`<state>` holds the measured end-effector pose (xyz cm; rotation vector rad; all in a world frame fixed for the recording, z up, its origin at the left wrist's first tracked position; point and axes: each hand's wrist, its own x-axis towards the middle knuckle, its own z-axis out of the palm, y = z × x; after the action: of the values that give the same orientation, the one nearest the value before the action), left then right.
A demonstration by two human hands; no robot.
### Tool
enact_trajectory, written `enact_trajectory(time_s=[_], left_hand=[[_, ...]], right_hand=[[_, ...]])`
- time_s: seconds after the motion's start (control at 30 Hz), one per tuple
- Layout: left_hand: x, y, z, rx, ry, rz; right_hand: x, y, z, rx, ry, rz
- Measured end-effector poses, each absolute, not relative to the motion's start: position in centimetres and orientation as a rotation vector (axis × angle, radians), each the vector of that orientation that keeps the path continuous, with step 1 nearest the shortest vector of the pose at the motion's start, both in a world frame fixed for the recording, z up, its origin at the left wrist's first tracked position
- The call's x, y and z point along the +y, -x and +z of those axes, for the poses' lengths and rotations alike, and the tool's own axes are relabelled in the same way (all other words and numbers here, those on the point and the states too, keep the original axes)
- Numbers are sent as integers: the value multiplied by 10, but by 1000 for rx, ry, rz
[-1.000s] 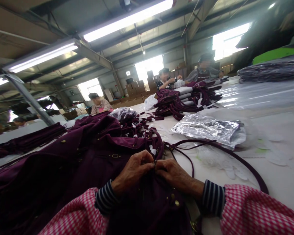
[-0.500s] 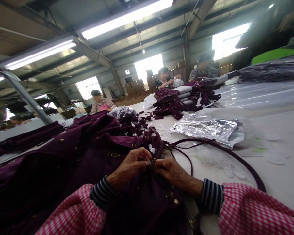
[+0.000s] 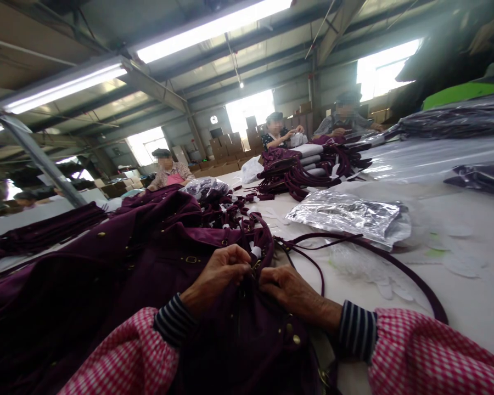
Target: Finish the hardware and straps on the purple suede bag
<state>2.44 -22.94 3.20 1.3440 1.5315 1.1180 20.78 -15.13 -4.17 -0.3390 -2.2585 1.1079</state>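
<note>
Head view shows two hands close together at the top edge of a purple bag (image 3: 197, 329). Left hand (image 3: 220, 274) is curled, its fingertips pinching a small metal piece (image 3: 256, 267) on the bag. Right hand (image 3: 290, 288) pinches the same spot from the other side, so the fingertips nearly touch. The bag lies flat on the white table (image 3: 469, 307) right in front of the person, its long side running away toward the far end. A thin purple strap (image 3: 395, 263) curves off the bag to the right across the table. A shiny silver plastic bag (image 3: 349, 214) lies just past the strap. More purple bags (image 3: 304, 167) are piled farther back, near other people.
</note>
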Motion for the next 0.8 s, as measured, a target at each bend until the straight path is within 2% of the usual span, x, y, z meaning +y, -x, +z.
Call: enact_trajectory(time_s=[0.8], left_hand=[[-228, -31, 25, 1494, -1265, 1020]], right_hand=[[-152, -207, -43, -2218, 383, 1117]])
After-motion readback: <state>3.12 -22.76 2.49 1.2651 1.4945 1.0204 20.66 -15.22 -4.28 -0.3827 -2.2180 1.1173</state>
